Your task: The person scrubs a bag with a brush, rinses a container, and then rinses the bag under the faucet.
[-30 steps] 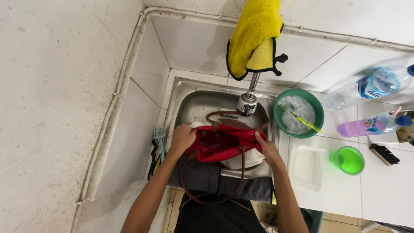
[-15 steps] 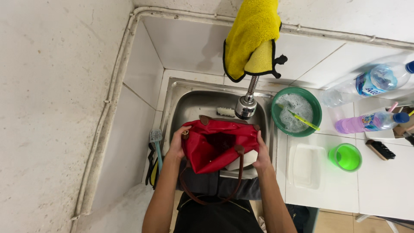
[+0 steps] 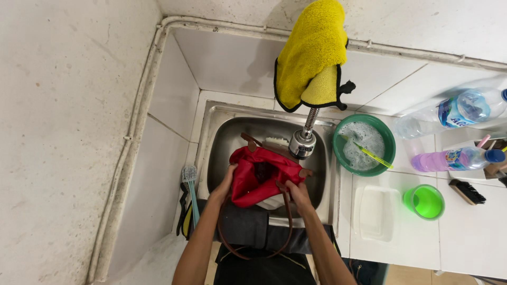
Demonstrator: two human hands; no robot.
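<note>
A red fabric bag [image 3: 259,177] with brown leather straps sits in the steel sink [image 3: 222,142], its mouth facing up under the tap head [image 3: 302,143]. My left hand [image 3: 226,183] grips the bag's left edge. My right hand [image 3: 297,192] holds its right edge near a brown strap [image 3: 288,221] that loops down over the sink's front rim. Something white shows under the bag's lower side.
A yellow cloth [image 3: 311,55] hangs over the tap. Right of the sink: a green bowl [image 3: 364,143] of soapy water with a toothbrush, a clear tray [image 3: 376,212], a green cup [image 3: 425,201], a purple bottle [image 3: 454,158], a clear bottle [image 3: 459,110], a black brush [image 3: 468,192]. A pale blue brush [image 3: 190,184] lies left.
The bag has been lifted and turned from lying flat and spread to standing with its mouth up. Both hands shifted along its edges with it.
</note>
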